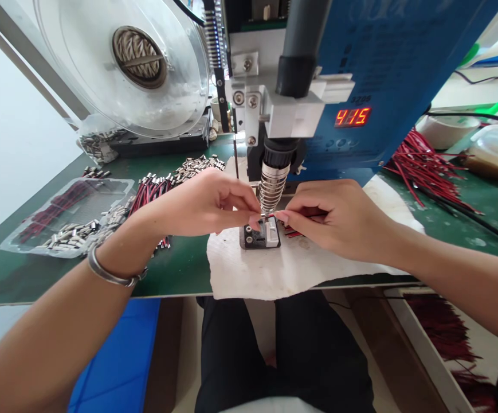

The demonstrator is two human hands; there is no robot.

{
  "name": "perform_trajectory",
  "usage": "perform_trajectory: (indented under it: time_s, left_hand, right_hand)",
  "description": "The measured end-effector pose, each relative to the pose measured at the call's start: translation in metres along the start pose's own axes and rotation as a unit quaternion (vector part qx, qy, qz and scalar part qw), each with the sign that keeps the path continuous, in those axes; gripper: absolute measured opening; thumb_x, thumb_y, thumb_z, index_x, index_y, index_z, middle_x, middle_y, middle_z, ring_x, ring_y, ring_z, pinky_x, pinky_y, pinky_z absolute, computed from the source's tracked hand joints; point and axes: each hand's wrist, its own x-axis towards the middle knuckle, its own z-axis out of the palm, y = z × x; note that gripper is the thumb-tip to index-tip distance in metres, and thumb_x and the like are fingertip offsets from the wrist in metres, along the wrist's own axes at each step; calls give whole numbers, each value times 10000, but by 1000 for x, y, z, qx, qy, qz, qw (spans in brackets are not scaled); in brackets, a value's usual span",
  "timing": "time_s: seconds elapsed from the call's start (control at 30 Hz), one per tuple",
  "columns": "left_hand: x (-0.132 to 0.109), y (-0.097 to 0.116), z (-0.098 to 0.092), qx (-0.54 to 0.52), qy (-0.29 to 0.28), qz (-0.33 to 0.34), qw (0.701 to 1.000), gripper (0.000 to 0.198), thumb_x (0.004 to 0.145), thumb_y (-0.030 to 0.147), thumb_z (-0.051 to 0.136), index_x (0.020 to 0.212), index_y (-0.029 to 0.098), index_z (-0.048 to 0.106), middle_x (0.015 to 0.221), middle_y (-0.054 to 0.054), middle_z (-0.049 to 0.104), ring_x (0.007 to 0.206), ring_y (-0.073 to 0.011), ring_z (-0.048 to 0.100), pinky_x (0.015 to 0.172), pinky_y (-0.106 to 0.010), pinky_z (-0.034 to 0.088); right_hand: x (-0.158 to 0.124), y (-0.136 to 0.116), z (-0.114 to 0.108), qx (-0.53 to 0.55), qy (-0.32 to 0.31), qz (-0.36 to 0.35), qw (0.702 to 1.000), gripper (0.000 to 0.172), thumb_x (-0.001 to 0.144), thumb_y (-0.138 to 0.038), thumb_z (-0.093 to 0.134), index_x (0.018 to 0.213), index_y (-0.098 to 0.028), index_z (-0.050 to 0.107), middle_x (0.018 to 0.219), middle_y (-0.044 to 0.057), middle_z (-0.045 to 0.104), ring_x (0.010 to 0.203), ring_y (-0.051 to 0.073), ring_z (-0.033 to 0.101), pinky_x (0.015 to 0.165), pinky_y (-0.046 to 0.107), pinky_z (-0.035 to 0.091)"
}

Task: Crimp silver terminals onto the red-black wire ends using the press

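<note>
My left hand (218, 203) is pinched, thumb against fingers, beside the small black and white fixture (270, 232). Whatever its fingertips hold is too small and covered to name. Across from it, my right hand (338, 218) pinches a thin red wire, its end at the fixture under the soldering machine's spring-wrapped tip (273, 186). Both sets of fingertips are close together there. Beneath my right hand, several more red and black wires (291, 232) lie partly hidden on the white cloth (253, 275).
Left, a clear plastic tray (66, 252) holds small metal parts and wires. Bundled red and black wires (152, 189) and a pile of metal connectors (199, 166) lie behind my left arm. The blue machine (373, 69) reads 415. More red wires (416, 163) lie right, near a black cable (467, 212).
</note>
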Motion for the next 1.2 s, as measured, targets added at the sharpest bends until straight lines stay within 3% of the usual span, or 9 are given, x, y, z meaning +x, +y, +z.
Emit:
perform_trajectory:
  time_s: [0.37, 0.63, 0.77, 1.2]
  left_hand:
    - [0, 1, -1, 18, 2, 8, 1000, 84, 894, 211, 693, 905, 195, 775, 783, -11, 812, 628, -127, 722, 501, -190, 494]
    - [0, -1, -1, 64, -20, 35, 997, 162, 915, 279, 701, 797, 184, 760, 536, 10, 668, 450, -87, 545, 441, -211, 401]
    - [0, -2, 0, 64, -24, 41, 997, 181, 934, 268, 671, 800, 187, 762, 550, -3, 670, 470, -106, 578, 446, -235, 394]
    - [2, -3, 2, 72, -42, 72, 994, 250, 965, 224, 609, 736, 173, 693, 563, 2, 664, 493, -106, 587, 492, -226, 441]
  right_hand:
    - [1, 2, -4, -14, -12, -29, 999, 301, 977, -278, 600, 683, -230, 638, 678, 17, 633, 586, 157, 549, 576, 328, 385]
    - [1, 5, -5, -26, -11, -55, 998, 226, 978, -302, 606, 783, -253, 709, 725, 20, 671, 577, 160, 530, 586, 332, 396]
    - [0, 9, -5, -23, -21, -84, 996, 145, 968, -298, 635, 888, -263, 751, 791, 18, 699, 605, 160, 562, 614, 325, 419]
    - [-1, 11, -6, -38, -45, -127, 990, 235, 1018, -224, 545, 890, -210, 741, 791, 37, 694, 676, 173, 614, 629, 314, 419]
